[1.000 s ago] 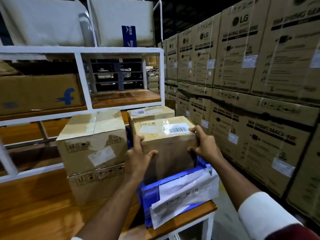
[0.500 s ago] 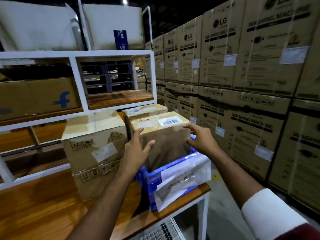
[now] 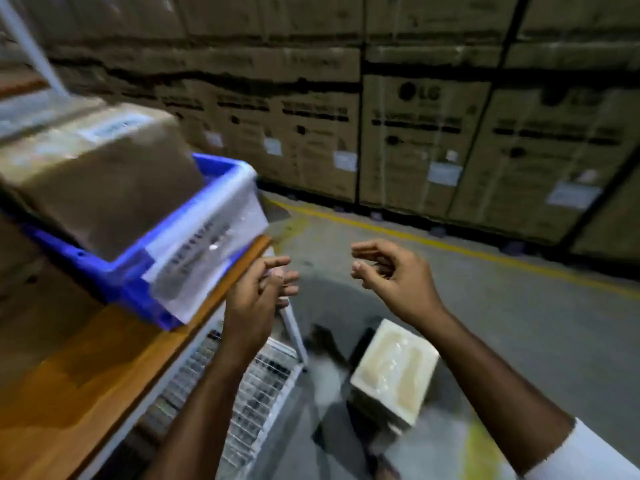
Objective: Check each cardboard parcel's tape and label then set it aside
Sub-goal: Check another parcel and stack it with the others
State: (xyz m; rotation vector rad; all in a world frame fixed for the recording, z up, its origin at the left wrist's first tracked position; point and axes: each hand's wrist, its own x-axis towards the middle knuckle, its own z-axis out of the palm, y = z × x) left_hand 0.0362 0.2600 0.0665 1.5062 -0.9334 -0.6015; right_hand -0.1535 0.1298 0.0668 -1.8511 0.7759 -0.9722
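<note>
Both hands hang empty past the counter's (image 3: pixel 104 368) right edge, the left hand (image 3: pixel 254 299) and right hand (image 3: pixel 391 275) with fingers loosely curled. The cardboard parcel (image 3: pixel 100 174) sits in the blue crate (image 3: pixel 131 271) at that edge, its label blurred unreadable, its left side cut off.

Let go of the parcel (image 3: pixel 100 188), left standing in the blue crate (image 3: pixel 138 271). Drew left hand (image 3: pixel 254 299) and right hand (image 3: pixel 391 275) back off it, fingers loosely curled, holding nothing, above the floor. Swung view right and down.
</note>
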